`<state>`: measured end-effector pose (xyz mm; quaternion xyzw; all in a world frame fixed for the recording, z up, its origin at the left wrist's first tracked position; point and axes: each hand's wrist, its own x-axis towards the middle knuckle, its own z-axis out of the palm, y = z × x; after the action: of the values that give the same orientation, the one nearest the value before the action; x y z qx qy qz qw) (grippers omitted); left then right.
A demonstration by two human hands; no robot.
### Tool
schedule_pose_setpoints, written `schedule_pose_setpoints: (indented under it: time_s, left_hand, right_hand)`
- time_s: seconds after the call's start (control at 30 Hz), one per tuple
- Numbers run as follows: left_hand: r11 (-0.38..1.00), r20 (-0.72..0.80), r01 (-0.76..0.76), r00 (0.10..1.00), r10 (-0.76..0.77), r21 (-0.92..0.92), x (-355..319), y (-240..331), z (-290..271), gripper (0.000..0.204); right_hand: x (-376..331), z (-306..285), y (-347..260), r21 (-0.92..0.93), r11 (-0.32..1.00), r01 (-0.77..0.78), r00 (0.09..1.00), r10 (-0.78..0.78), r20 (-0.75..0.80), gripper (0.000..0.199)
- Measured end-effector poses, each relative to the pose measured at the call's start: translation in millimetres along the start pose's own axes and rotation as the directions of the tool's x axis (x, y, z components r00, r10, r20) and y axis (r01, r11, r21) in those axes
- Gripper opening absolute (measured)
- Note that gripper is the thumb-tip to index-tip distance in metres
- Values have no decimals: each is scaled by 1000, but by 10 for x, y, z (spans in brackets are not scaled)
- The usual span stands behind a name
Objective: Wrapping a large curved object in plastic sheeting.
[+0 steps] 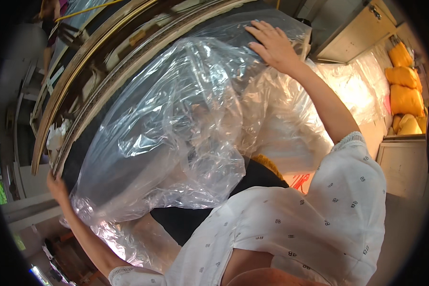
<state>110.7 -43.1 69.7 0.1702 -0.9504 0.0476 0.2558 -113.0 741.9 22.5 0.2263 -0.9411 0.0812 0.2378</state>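
Observation:
A large sheet of clear plastic film (190, 114) lies wrinkled over a dark surface (114, 102) in front of me and hangs down toward my lap. My right hand (274, 47) rests on the film near the far right end, fingers spread and holding nothing. At the near left end, my left hand (57, 187) is at the tip of a long rail (88, 114). Its fingers look curled and closed, but what is between them is hidden. More bunched film (133, 243) hangs below my left forearm.
Beyond the surface runs a long machine frame with a brass-coloured bar (90, 45). Yellow-orange bundles (407, 97) are stacked at the right by a pale cabinet (400, 164). Shiny film (352, 81) lies behind my right arm. Part of another person (50, 24) shows at the upper left.

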Motion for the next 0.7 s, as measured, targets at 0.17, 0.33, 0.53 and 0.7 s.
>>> schedule_pose_setpoints:
  time_s: [0.17, 0.33, 0.53, 0.7]
  left_hand:
    - [847, 148, -205, 938, 312, -490, 87, 3538, -120, 29]
    - [609, -13, -234, 939, 344, -758, -123, 3973, 126, 12]
    - [618, 210, 53, 960, 185, -784, -475, 3155, 36, 12]
    - [909, 287, -52, 940, 185, -413, -824, 1645, -531, 14]
  right_hand:
    - [-100, 25, 43, -80, 997, -12, 1000, 12, -2, 51]
    - [202, -76, 418, 554, 832, -27, 961, -131, 243, 50]
    - [58, 117, 493, -77, 991, -109, 983, 119, 142, 56]
    - [-148, -126, -747, 317, 914, 253, 938, -313, 152, 60]
